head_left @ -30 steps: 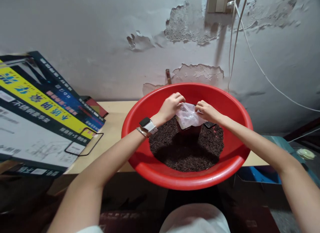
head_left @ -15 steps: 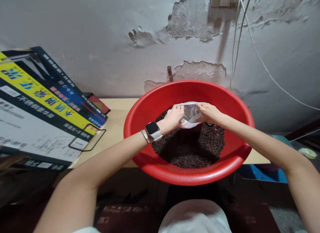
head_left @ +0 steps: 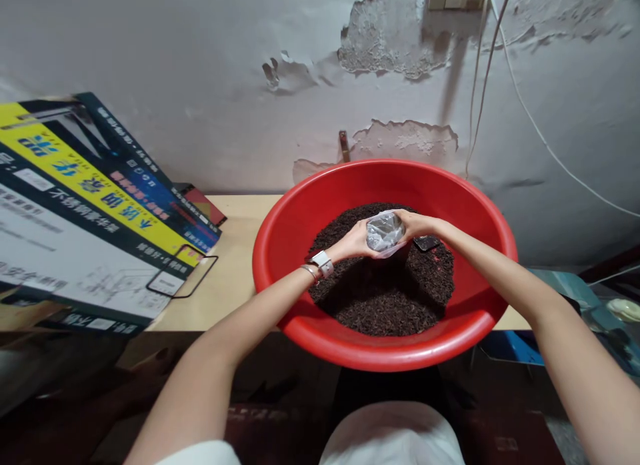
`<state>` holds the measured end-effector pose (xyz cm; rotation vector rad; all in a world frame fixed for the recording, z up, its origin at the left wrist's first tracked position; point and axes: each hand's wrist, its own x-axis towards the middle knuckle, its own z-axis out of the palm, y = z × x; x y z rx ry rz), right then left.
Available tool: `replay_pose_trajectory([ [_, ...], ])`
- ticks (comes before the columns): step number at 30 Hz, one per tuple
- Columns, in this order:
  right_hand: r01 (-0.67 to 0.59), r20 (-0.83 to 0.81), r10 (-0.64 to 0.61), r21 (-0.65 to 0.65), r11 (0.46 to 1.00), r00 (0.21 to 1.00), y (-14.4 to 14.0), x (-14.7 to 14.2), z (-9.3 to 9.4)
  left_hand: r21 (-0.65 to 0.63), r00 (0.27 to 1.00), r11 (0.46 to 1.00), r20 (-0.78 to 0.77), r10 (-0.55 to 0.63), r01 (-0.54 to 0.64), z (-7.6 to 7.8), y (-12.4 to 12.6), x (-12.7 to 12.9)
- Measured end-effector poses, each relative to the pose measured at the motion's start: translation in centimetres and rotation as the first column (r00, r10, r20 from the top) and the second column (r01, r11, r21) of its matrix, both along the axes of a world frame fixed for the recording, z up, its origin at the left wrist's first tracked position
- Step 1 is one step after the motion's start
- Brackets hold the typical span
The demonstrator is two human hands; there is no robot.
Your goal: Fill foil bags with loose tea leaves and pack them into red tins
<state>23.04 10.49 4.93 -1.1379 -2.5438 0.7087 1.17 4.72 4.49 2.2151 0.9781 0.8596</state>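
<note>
Clear plastic bag: the bag (head_left: pixel 385 230) sits above the dark granules (head_left: pixel 390 315) in the red basin (head_left: pixel 395 355), right of the worktop's middle and closer to the basin's far rim than its near one.
Bag's mouth: faces up toward the viewer, its plastic spread and crinkled; the opening looks roundish, so its long axis cannot be told.
Under the bag: a dark shape, too shadowed to make out; whether it touches the granules cannot be told.
Left hand: the hand (head_left: pixel 356 241) curves around the bag's left side, partly open to its width and holding it.
Right hand: the hand (head_left: pixel 414 224) grips the bag's right side, fingers bent, thumb partly hidden.
Black flat object: it (head_left: pixel 427 243) lies on the granules just beside the right hand.
Basin room: granules spread from the bag toward the near rim; red inner wall shows around them.
Worktop edges: the basin's near rim reaches past the front edge of the worktop (head_left: pixel 237 252) in this view; the far rim is near the wall (head_left: pixel 200 72).
Left end: printed cartons (head_left: pixel 95 232) stand there, a strip of worktop between them and the basin.
</note>
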Motion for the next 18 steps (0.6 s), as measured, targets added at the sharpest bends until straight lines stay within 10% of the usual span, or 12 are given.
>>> replay_pose_trajectory([
  [12,0.059,-0.402,-0.199,-0.334,0.941,0.894,-1.4,0.9,-0.8,-0.027,0.977,0.977,0.009,0.214,-0.213,-4.9,0.3,-0.4],
  [18,0.332,-0.401,-0.446,-0.323,0.886,0.801,-2.5,0.5,-0.2,-0.111,0.948,0.949,0.091,0.304,-0.294,-6.2,-0.2,-0.2],
])
